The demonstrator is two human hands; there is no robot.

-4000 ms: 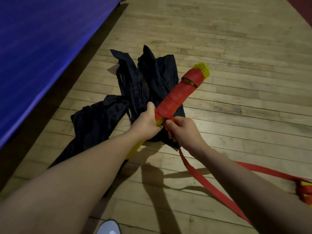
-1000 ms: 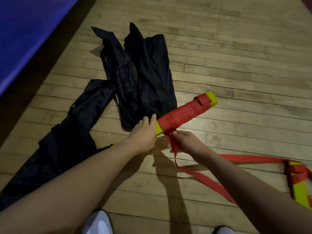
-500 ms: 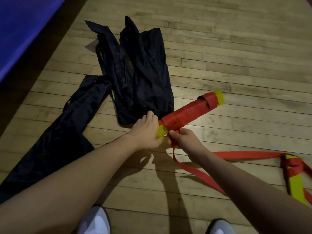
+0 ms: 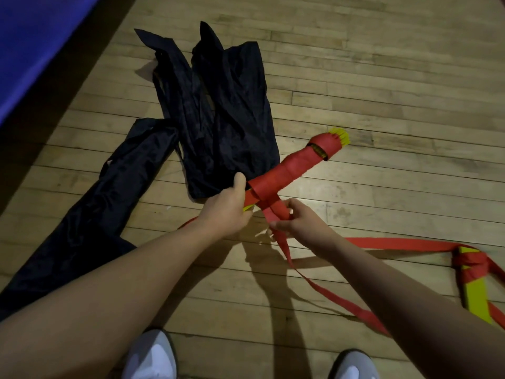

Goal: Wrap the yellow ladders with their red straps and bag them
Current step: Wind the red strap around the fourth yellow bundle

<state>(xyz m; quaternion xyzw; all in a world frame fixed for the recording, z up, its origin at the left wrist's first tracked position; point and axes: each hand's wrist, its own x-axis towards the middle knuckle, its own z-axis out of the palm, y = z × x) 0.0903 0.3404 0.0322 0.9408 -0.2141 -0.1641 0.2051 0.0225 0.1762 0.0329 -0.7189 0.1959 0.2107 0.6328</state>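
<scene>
Underfoot pale wood plank floor (image 4: pixel 382 77), blue mat (image 4: pixel 32 36) at left, left hand (image 4: pixel 228 212) gripping ladder bundle (image 4: pixel 289 170), right hand (image 4: pixel 297 221) pinching red strap (image 4: pixel 276 212)

Our left hand (image 4: pixel 226 212) grips the ladder bundle (image 4: pixel 295 168); our right hand (image 4: pixel 300 222) pinches its red strap (image 4: pixel 276 212) beside black bags (image 4: pixel 218 113).

Both arms outstretched — left hand (image 4: pixel 228 212) gripping, right hand (image 4: pixel 297 222) pinching
</scene>
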